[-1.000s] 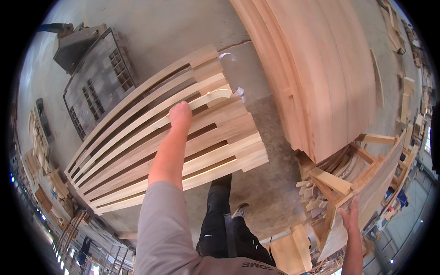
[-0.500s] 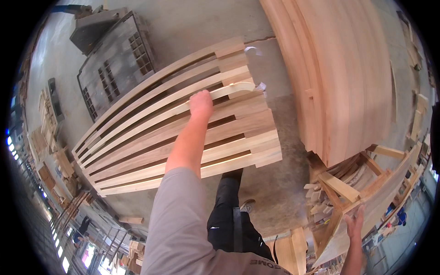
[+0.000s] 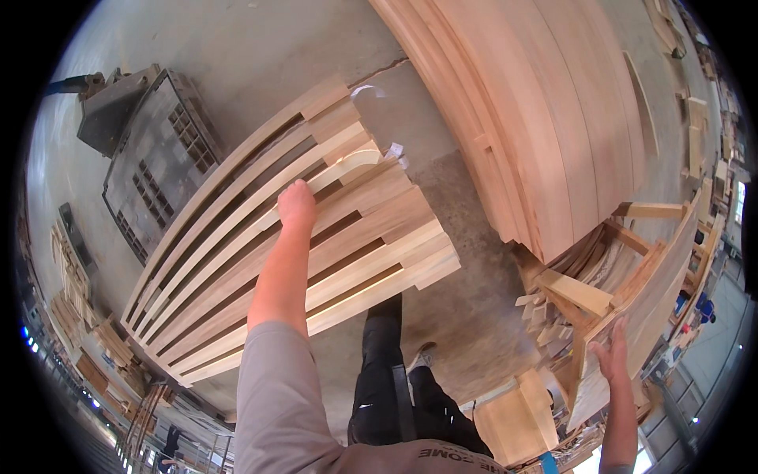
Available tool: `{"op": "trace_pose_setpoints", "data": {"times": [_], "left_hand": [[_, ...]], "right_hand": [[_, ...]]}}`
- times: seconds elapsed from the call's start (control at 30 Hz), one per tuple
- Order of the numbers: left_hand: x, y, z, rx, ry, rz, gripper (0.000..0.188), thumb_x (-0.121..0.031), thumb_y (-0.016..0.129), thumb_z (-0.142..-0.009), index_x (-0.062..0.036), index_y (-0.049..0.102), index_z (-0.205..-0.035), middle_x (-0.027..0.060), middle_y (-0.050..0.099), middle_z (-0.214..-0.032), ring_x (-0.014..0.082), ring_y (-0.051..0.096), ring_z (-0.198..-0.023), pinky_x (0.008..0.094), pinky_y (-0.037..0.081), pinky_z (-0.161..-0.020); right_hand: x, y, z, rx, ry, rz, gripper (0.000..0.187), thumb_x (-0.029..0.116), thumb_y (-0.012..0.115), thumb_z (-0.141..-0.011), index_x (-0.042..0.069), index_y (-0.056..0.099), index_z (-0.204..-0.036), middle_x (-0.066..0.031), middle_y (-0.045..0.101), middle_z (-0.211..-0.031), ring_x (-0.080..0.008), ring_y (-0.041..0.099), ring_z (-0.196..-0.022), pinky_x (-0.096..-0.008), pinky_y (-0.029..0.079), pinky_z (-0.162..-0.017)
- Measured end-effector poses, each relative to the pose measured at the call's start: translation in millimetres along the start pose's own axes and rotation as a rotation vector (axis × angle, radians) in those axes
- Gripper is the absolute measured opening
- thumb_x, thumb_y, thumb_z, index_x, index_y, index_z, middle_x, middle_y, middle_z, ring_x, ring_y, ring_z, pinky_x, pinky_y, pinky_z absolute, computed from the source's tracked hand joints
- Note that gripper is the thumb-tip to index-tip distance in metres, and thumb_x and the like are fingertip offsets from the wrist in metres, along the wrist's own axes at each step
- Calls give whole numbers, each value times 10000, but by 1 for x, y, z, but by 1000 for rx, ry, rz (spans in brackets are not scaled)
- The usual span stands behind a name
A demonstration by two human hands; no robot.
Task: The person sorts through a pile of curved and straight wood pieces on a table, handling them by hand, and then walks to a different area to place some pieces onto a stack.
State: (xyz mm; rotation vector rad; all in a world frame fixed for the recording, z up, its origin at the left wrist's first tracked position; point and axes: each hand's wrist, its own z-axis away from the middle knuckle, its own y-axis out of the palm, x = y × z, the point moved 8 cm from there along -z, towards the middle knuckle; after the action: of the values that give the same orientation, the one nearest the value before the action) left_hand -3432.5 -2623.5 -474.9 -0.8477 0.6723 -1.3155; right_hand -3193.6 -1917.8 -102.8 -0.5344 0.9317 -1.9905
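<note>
My left hand (image 3: 298, 207) is closed around a pale wooden slat (image 3: 347, 164) with a rounded, cut-out end. The slat lies among several long wooden boards (image 3: 371, 225) set side by side with gaps between them, their right ends uneven. Over at the lower right, my right hand (image 3: 612, 354) is open, its fingers stretched along the upper edge of an upright wooden panel (image 3: 594, 395). The panel forms one side of a wooden frame bin (image 3: 575, 292) holding scrap pieces.
A large stack of wide boards (image 3: 545, 134) stands right of the slats. Beyond the slats at upper left sits a grey metal machine table (image 3: 146, 170) with slotted openings. More timber (image 3: 67, 261) lies far left. My legs (image 3: 383, 371) stand close to the boards' near edge.
The whole view has shifted, so the boards and the slat now appear further left. My left hand still grips the slat; my right hand remains at the panel edge.
</note>
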Motion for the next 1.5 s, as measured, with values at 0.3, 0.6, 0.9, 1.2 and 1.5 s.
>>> {"op": "trace_pose_setpoints", "data": {"times": [0.3,0.6,0.9,1.2,1.5], "left_hand": [[-2,0,-2,82,-61,-16,97,-100,581,-888,-50,604,-968,148,704,-960,305,690,-943,403,538,-827],[-2,1,-3,54,-44,-11,76,-92,570,-884,-44,609,-929,164,704,-926,322,690,-914,424,532,-803],[-1,-1,-1,-6,-32,8,76,-85,542,-897,-40,600,-916,169,697,-898,335,690,-889,433,539,-788],[2,6,-3,-1,-33,-3,74,-77,540,-894,-41,596,-926,170,697,-913,342,687,-889,433,537,-789],[2,7,-5,-24,-28,-15,80,-84,534,-892,-45,600,-910,165,698,-901,338,688,-887,431,532,-793]], "right_hand": [[-3,2,1,-8,-67,84,1161,290,840,-697,-21,99,-1535,-306,59,-1588,-413,147,-1480,-407,195,-1200],[4,0,2,-28,-115,160,1169,209,845,-681,-1,82,-1542,-298,62,-1590,-416,168,-1475,-411,226,-1192],[11,-1,2,-19,-39,119,1152,307,836,-691,-36,123,-1528,-303,75,-1588,-412,162,-1477,-416,207,-1199],[14,-2,2,-16,-62,215,1161,288,841,-677,-38,120,-1527,-311,67,-1585,-422,166,-1474,-417,209,-1198],[13,-2,2,-10,-60,154,1158,285,834,-691,-30,103,-1532,-305,77,-1587,-421,161,-1475,-420,204,-1198]]}}
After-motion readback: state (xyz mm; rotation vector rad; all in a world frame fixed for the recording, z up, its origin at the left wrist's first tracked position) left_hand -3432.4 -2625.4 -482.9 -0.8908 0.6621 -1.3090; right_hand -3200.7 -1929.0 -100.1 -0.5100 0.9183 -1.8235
